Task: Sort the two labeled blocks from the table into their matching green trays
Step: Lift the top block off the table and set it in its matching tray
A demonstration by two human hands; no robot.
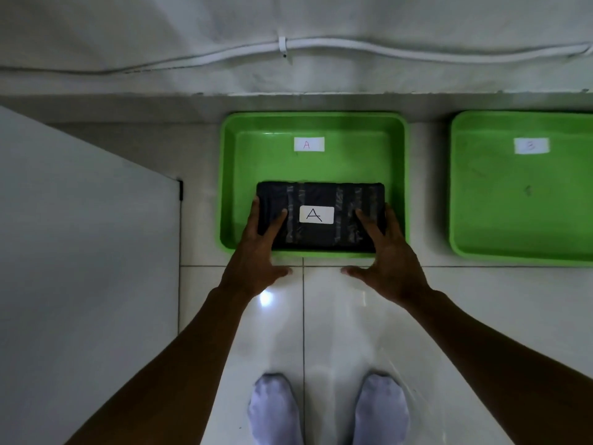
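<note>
Clasped at both ends by the left hand (261, 248) and right hand (386, 252), block A (321, 216) sits in tray A (313, 123), with tray B (526, 123) alongside and a white panel (80, 236) left.

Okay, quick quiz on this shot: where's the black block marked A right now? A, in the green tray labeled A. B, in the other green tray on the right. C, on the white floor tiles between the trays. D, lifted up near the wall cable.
A: the black block sits inside the green tray whose label reads A, with the left hand and right hand at its ends.
</note>
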